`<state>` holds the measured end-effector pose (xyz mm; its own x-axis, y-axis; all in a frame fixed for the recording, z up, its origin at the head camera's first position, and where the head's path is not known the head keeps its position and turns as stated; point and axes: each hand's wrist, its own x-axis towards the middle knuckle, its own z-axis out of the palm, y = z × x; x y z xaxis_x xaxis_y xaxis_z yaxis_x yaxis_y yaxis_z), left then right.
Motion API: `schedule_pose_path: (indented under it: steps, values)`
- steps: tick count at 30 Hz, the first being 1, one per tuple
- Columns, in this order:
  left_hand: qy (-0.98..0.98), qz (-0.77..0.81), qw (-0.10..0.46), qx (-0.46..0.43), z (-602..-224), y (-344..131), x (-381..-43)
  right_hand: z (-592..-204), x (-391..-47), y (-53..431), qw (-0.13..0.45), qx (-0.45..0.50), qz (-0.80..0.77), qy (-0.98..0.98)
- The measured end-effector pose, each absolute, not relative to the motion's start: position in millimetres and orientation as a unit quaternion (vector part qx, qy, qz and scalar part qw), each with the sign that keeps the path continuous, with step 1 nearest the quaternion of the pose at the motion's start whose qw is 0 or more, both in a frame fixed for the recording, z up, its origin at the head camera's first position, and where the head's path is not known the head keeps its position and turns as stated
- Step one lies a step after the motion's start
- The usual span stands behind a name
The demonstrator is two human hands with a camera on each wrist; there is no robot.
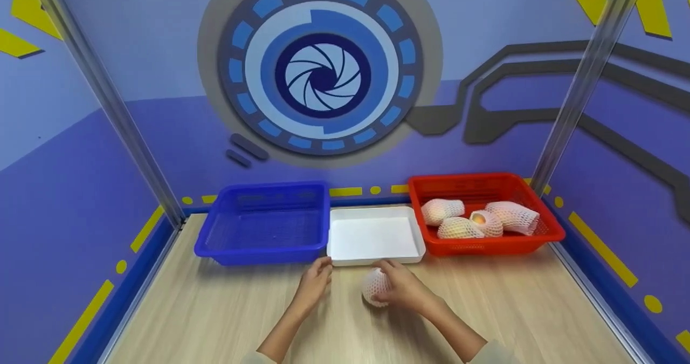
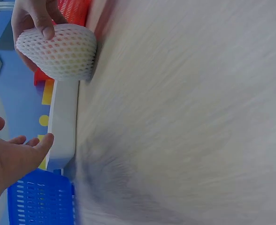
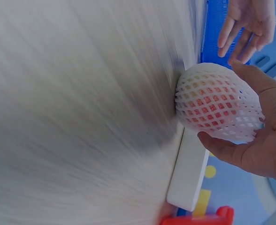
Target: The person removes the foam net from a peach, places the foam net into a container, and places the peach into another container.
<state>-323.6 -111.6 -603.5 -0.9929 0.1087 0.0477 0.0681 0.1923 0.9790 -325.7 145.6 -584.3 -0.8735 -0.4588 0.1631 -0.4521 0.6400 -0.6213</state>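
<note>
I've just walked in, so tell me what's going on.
A person's right hand grips a rounded, reddish fruit in a white foam net, in front of a shallow white rectangular tray. The left hand holds nothing, by the tray's near left corner. Left of the tray stands a blue plastic basket; right of it, a red plastic basket holds four more netted fruits.

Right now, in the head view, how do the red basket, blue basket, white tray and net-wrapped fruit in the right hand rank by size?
1. Red basket and blue basket: too alike to rank.
2. White tray.
3. Net-wrapped fruit, partly covered by the right hand.
</note>
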Motion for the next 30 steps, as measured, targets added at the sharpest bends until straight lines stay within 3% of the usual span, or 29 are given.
schedule_pose_path:
  steps: [30]
  values:
    - [0.764,0.644,-0.004,-0.027,-625.9,-97.5,-369.0,-592.6,-329.2,148.6,0.036,-0.214,-0.37,0.903]
